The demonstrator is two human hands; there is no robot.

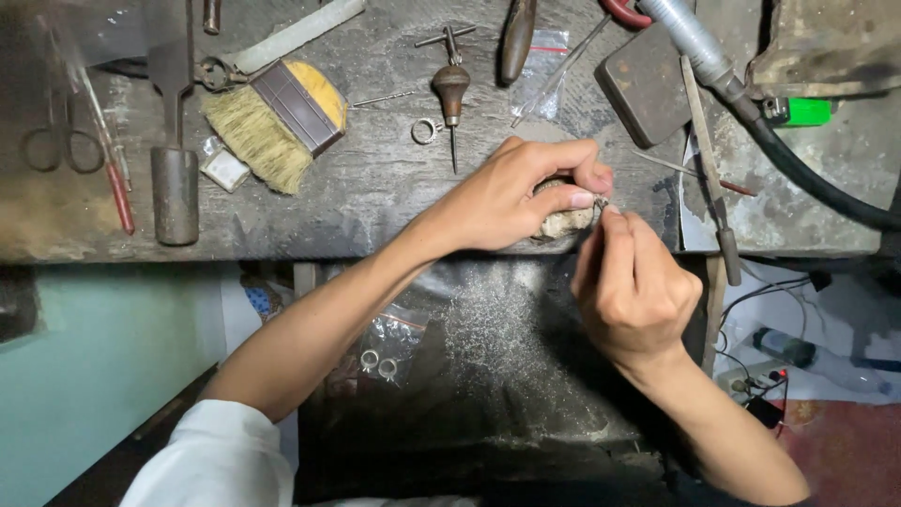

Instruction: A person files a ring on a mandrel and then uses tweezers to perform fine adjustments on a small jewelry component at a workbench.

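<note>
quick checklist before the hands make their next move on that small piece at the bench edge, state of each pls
1. Left hand steadies the small metal piece against the worn bench peg: ok.
2. Right hand pinches something at the piece: ok, but the tool itself is too small to tell.
3. Piece clearly seen: not ok, fingers hide most of it.
4. Catch tray lies under the work, dusted with filings: ok.
5. Black hose stays off the hands: ok.
6. Wooden-handled awl and brush lie apart from the left hand: ok.
</note>
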